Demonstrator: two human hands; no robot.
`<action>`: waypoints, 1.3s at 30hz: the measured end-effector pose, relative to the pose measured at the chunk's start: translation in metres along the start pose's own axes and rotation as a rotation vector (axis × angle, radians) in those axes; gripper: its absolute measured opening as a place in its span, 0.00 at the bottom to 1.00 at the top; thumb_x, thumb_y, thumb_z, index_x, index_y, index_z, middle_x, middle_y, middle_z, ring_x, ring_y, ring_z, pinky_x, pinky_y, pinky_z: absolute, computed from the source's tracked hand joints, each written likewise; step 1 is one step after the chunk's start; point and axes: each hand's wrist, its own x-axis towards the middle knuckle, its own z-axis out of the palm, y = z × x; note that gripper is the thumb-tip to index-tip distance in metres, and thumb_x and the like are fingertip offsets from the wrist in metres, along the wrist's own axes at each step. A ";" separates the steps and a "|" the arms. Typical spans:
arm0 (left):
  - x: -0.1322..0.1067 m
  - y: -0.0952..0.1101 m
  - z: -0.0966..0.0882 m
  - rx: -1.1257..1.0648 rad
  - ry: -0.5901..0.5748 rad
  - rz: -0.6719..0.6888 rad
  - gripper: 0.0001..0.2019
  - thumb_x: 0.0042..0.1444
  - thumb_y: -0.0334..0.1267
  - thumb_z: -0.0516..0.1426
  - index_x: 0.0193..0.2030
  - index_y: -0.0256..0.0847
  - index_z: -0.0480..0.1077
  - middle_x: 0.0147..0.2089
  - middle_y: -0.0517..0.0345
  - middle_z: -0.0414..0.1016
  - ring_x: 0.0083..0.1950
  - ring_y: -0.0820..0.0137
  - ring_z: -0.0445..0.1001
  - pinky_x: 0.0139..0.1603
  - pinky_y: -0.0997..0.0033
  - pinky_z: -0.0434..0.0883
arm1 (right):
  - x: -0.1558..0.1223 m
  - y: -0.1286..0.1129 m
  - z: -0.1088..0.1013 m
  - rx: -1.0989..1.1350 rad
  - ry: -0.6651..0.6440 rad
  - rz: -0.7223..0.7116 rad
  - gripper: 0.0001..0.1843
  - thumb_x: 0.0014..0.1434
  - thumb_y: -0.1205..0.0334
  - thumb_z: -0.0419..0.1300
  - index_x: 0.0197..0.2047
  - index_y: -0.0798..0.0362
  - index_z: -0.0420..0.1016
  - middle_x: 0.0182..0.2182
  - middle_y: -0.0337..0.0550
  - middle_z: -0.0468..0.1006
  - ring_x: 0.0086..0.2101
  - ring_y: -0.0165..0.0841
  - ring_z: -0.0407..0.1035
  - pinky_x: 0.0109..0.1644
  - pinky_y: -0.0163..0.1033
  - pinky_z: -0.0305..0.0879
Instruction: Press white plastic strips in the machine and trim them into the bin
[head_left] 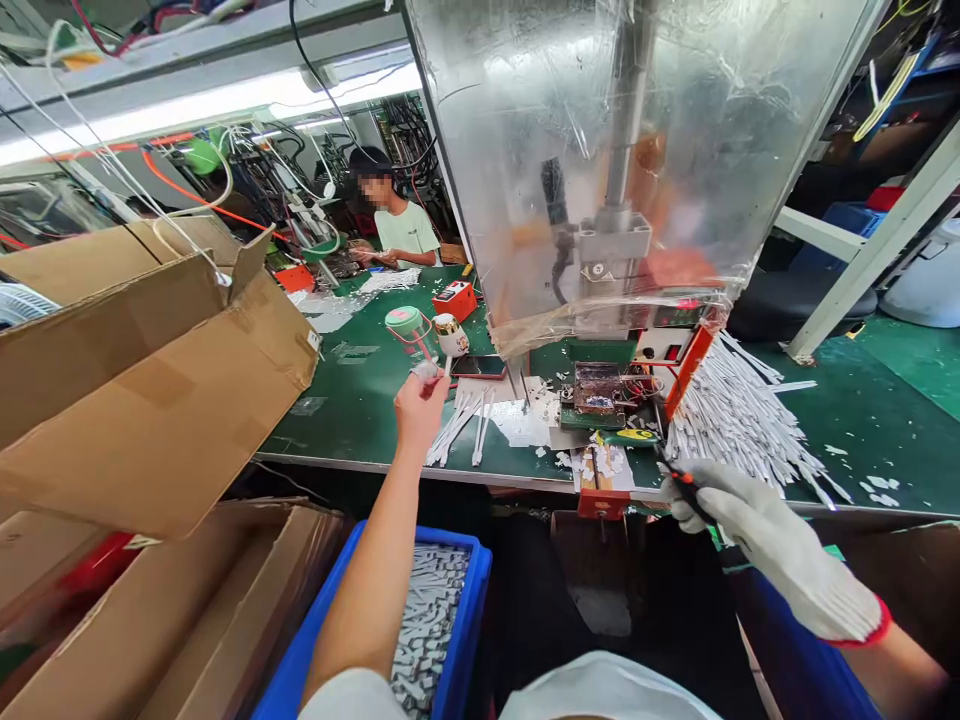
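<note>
Pinching a slim white strip (448, 366) near the frame's centre, probably light, stiffish and best held by one end, the left hand's grip (420, 406) hovers over the tabletop (346, 408) while the right hand's gloved grip (739, 500) wraps a black-and-orange tool (685, 487) at lower right.

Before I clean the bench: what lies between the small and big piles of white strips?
The head view shows white scraps, a metal block, a green-yellow tool and an orange box.
</note>
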 end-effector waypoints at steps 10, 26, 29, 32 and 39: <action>-0.160 0.055 0.005 -0.322 -0.501 -0.321 0.20 0.49 0.42 0.64 0.49 0.38 0.77 0.28 0.64 0.65 0.27 0.76 0.64 0.27 0.77 0.65 | 0.033 -0.038 0.061 -0.847 0.114 -0.670 0.22 0.63 0.53 0.59 0.57 0.54 0.70 0.50 0.52 0.75 0.46 0.43 0.72 0.49 0.46 0.68; -0.185 0.050 0.012 -0.541 -0.516 -0.430 0.18 0.49 0.41 0.65 0.48 0.41 0.78 0.30 0.61 0.68 0.27 0.77 0.64 0.26 0.78 0.64 | 0.040 -0.047 0.067 -1.033 -0.026 -0.683 0.20 0.64 0.54 0.58 0.55 0.55 0.70 0.48 0.53 0.74 0.45 0.43 0.68 0.46 0.45 0.62; -0.186 0.044 0.015 -0.584 -0.517 -0.448 0.18 0.50 0.41 0.65 0.48 0.40 0.78 0.30 0.61 0.69 0.26 0.77 0.65 0.26 0.78 0.64 | 0.040 -0.047 0.067 -1.035 -0.025 -0.665 0.19 0.64 0.53 0.57 0.54 0.54 0.70 0.47 0.52 0.74 0.43 0.42 0.69 0.44 0.44 0.62; -0.186 0.043 0.017 -0.593 -0.527 -0.464 0.18 0.49 0.41 0.65 0.48 0.40 0.78 0.29 0.61 0.70 0.26 0.77 0.65 0.26 0.78 0.64 | 0.040 -0.046 0.066 -1.030 0.013 -0.675 0.18 0.64 0.54 0.58 0.53 0.54 0.70 0.48 0.52 0.74 0.43 0.42 0.69 0.43 0.43 0.62; -0.190 0.043 0.019 -0.646 -0.519 -0.496 0.19 0.48 0.41 0.66 0.48 0.41 0.78 0.29 0.61 0.69 0.25 0.78 0.65 0.25 0.77 0.62 | 0.037 -0.041 0.065 -1.025 0.023 -0.714 0.20 0.63 0.53 0.59 0.55 0.54 0.70 0.49 0.53 0.74 0.44 0.43 0.69 0.44 0.44 0.63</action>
